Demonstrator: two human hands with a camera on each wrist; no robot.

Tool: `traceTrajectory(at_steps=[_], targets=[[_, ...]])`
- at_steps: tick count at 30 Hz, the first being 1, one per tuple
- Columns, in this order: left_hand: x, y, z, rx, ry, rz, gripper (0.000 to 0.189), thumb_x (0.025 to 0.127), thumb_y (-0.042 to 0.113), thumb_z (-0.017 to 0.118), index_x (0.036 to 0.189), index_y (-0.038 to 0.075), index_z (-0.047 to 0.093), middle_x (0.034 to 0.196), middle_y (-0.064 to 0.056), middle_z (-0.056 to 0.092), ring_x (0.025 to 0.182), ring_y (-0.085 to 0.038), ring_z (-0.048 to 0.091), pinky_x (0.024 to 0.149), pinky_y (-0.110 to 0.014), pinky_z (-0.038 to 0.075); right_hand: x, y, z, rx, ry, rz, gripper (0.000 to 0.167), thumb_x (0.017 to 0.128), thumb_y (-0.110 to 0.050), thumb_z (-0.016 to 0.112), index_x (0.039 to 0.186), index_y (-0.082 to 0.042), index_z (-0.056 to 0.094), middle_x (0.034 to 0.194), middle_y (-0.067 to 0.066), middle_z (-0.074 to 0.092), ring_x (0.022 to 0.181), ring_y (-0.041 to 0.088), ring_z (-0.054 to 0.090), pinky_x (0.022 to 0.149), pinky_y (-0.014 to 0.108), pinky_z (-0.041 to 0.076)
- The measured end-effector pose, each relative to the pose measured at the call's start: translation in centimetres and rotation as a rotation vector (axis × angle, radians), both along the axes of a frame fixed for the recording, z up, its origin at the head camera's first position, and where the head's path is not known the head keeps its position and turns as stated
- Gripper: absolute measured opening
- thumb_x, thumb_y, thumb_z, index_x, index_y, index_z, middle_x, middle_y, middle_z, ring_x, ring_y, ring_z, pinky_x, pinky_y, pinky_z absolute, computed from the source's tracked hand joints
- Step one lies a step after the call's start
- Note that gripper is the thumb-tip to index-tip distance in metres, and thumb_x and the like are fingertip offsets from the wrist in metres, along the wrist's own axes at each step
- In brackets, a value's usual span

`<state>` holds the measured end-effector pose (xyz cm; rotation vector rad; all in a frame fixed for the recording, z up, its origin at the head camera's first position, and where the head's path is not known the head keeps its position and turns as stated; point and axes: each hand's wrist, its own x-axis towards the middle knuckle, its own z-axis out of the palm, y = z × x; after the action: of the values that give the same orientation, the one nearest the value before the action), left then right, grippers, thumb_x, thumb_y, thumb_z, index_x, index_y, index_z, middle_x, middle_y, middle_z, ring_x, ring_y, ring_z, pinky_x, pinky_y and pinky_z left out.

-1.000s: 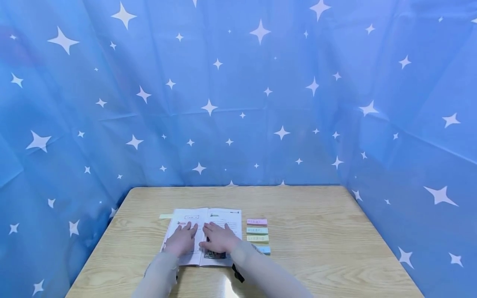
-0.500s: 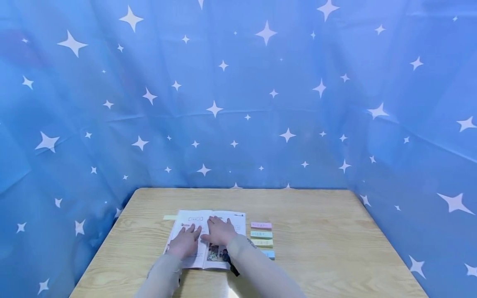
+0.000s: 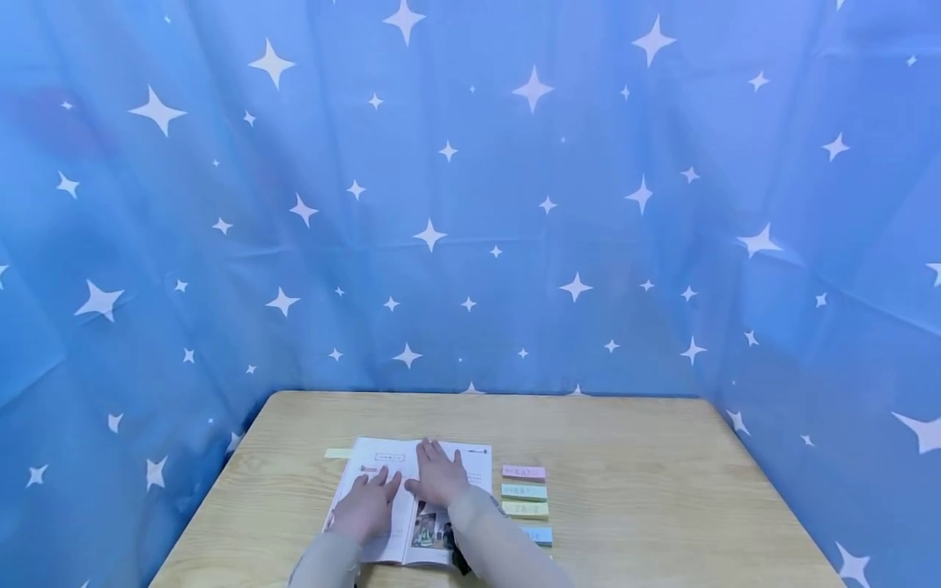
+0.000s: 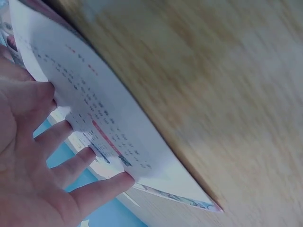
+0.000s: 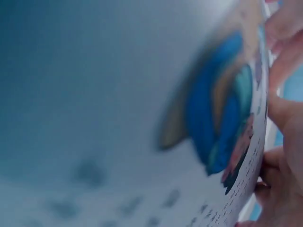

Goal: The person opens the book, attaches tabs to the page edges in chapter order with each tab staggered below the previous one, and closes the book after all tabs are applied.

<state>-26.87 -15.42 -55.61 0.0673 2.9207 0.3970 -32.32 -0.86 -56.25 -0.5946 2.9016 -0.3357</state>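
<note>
An open book (image 3: 474, 467) lies on the wooden table, with printed text and a picture (image 3: 426, 529) low on its right page. My left hand (image 3: 365, 508) rests on the left page, fingers spread. In the left wrist view its straight fingertips (image 4: 124, 178) press on the printed page (image 4: 109, 94). Near the gutter, my right hand (image 3: 439, 478) lies on the upper right page, fingers pointing away. The right wrist view shows the page close up, with a coloured drawing (image 5: 227, 104), and my right hand (image 5: 286, 137) against it at the right edge.
Right of the book, small sticky notes with writing stand in a column: pink (image 3: 524, 472), green (image 3: 524, 492), yellow (image 3: 525, 510) and blue (image 3: 539, 536). A pale strip (image 3: 338, 453) sticks out at the book's upper left. A blue starry curtain (image 3: 470, 204) hangs behind the table (image 3: 647, 490).
My right hand has slid up the right page, uncovering more of the picture. The left hand stays on the left page. The whole head view has shifted, with the table now lower.
</note>
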Motion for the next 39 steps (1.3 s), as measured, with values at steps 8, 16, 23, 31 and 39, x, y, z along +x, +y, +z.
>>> traceTrajectory(at_steps=[8, 16, 23, 31, 39], targets=[[0.7, 0.0, 0.6, 0.013, 0.008, -0.034, 0.049, 0.091, 0.008, 0.052, 0.140, 0.011, 0.053, 0.148, -0.018, 0.042, 0.131, -0.053, 0.032, 0.090, -0.076, 0.035, 3.5, -0.3, 0.0, 0.098, 0.017, 0.044, 0.062, 0.100, -0.042, 0.046, 0.150, -0.008, 0.034, 0.159, 0.006, 0.025, 0.145, 0.020, 0.020, 0.108, 0.066, 0.023], [0.2, 0.4, 0.7, 0.024, 0.005, -0.060, 0.053, 0.089, 0.006, 0.051, 0.142, 0.011, 0.051, 0.149, -0.017, 0.040, 0.133, -0.052, 0.030, 0.093, -0.074, 0.035, 6.3, 0.6, 0.5, 0.155, 0.009, 0.089, 0.062, 0.101, -0.043, 0.042, 0.151, -0.009, 0.032, 0.160, 0.004, 0.021, 0.146, 0.018, 0.016, 0.105, 0.070, 0.023], [0.7, 0.0, 0.4, 0.020, -0.009, -0.032, 0.053, 0.090, 0.006, 0.047, 0.143, 0.013, 0.050, 0.151, -0.016, 0.038, 0.135, -0.051, 0.028, 0.091, -0.076, 0.034, 8.9, 0.9, 0.4, 0.192, -0.009, 0.202, 0.063, 0.099, -0.049, 0.042, 0.152, -0.015, 0.033, 0.159, -0.002, 0.021, 0.146, 0.014, 0.016, 0.103, 0.070, 0.027], [0.9, -0.3, 0.3, 0.039, -0.034, -0.008, 0.054, 0.092, 0.008, 0.045, 0.145, 0.013, 0.046, 0.153, -0.015, 0.034, 0.137, -0.050, 0.024, 0.097, -0.076, 0.026, 11.8, 1.6, 0.7, 0.167, -0.025, 0.272, 0.063, 0.098, -0.049, 0.044, 0.153, -0.021, 0.031, 0.160, -0.006, 0.020, 0.146, 0.013, 0.015, 0.103, 0.072, 0.024], [0.9, -0.4, 0.2, 0.039, -0.042, -0.020, 0.055, 0.091, 0.007, 0.045, 0.147, 0.012, 0.044, 0.154, -0.016, 0.032, 0.138, -0.050, 0.022, 0.103, -0.070, 0.026, 14.0, 2.6, 1.0, 0.131, -0.077, 0.314, 0.063, 0.098, -0.052, 0.043, 0.154, -0.028, 0.028, 0.159, -0.014, 0.017, 0.146, 0.012, 0.013, 0.103, 0.072, 0.024]])
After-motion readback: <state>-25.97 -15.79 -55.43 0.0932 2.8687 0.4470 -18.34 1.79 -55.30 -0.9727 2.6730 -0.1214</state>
